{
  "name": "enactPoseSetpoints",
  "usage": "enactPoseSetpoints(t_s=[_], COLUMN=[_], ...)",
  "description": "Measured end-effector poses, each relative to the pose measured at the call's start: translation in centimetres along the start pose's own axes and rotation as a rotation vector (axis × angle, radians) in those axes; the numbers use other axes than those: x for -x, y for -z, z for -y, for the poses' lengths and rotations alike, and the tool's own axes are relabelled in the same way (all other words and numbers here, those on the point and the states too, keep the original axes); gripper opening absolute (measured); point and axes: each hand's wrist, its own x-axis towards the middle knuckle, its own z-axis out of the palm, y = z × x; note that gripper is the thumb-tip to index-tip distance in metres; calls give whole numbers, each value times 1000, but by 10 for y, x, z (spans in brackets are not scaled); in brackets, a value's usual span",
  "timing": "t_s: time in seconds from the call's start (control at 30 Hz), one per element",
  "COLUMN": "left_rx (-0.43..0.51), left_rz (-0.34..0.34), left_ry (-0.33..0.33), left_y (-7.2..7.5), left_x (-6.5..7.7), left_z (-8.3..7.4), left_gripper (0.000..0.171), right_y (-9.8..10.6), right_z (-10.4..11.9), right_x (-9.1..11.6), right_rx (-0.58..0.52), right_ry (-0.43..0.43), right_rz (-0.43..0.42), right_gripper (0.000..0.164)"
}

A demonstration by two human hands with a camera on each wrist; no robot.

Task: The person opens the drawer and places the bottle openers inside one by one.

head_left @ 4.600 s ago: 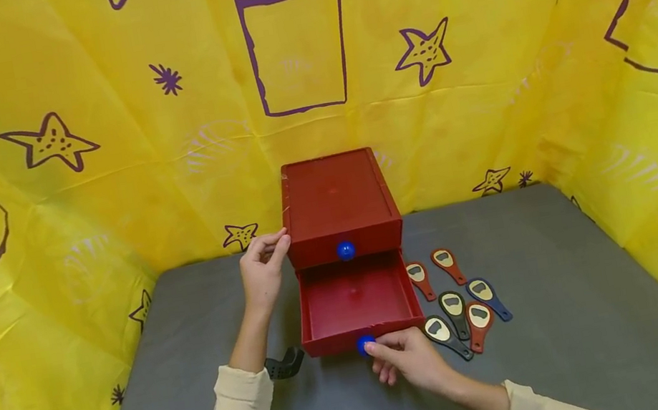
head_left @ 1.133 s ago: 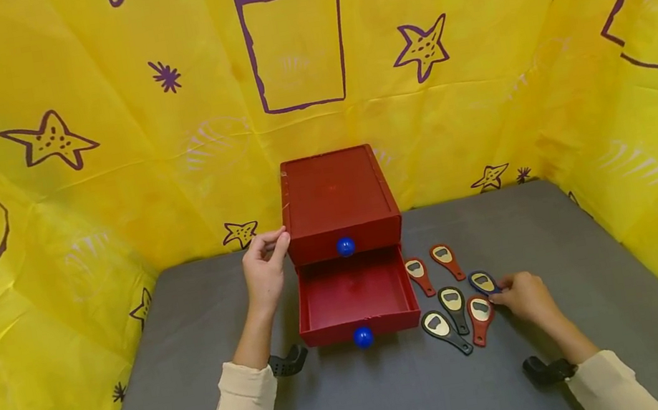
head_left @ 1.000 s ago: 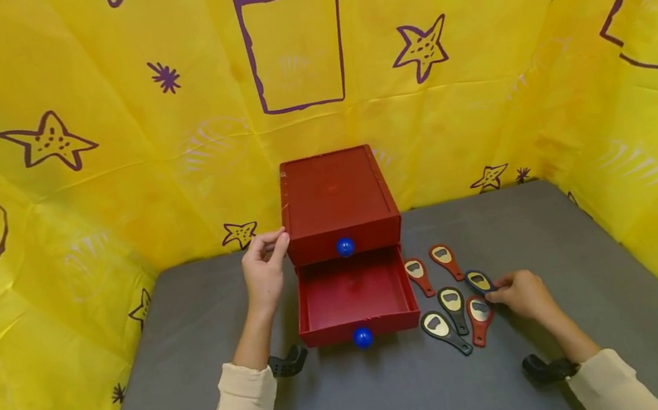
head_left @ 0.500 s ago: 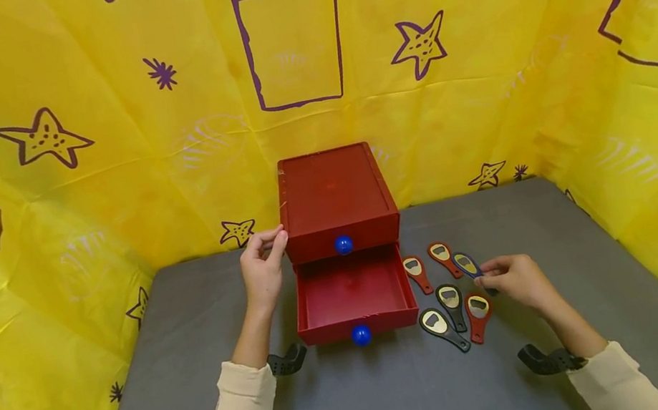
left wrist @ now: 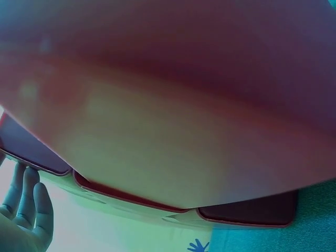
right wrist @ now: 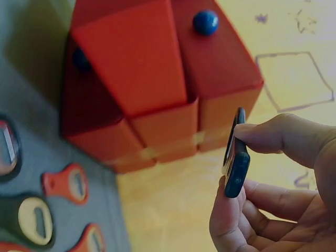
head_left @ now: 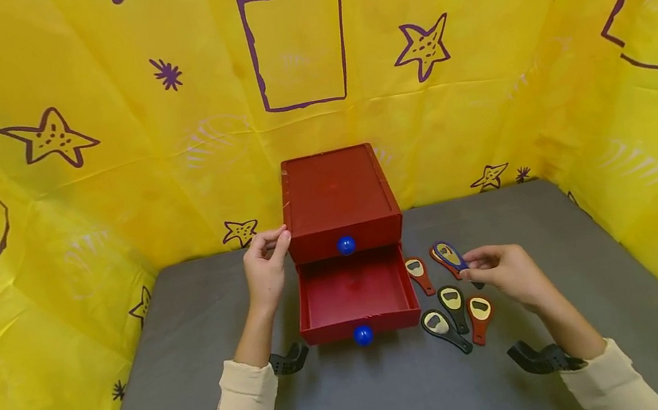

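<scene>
In the head view, my right hand [head_left: 510, 272] pinches a blue bottle opener [head_left: 448, 254] between thumb and fingers. It is raised above the table, overlapping a red bottle opener [head_left: 435, 259] in view. The right wrist view shows this blue bottle opener [right wrist: 239, 168] edge-on. My left hand [head_left: 264, 270] touches the left front side of the red drawer cabinet [head_left: 336, 189] with its fingertips; its fingers [left wrist: 27, 197] look fairly straight in the left wrist view. Below the cabinet's top drawer, a drawer [head_left: 354, 291] stands pulled out with nothing visible inside.
Right of the cabinet lie more bottle openers: a red one [head_left: 420, 275], two black ones, the nearer one [head_left: 444, 331] furthest forward, and another red one [head_left: 481, 317]. Blue knobs [head_left: 362, 336] stick out from the drawers. Yellow patterned cloth [head_left: 163, 153] surrounds the grey table [head_left: 363, 409].
My right hand has left the pulled-out drawer's blue knob, taken hold of the blue bottle opener and lifted it up and leftward. My left hand has stayed at the cabinet's side.
</scene>
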Motion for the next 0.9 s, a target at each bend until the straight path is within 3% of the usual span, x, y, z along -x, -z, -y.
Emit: enactPoseSetpoints(t_s=[0.57, 0.9], left_rx=[-14, -13], left_rz=[-6, 6], left_ry=[-3, -5], left_y=[0, -1], left_x=[1, 1], left_z=[-1, 0], left_gripper=[21, 22], right_y=[-20, -21], right_z=[55, 78], right_x=[-8, -23], right_rx=[-5, 92], right_ry=[170, 276], right_rz=[142, 260], right_gripper=[30, 27])
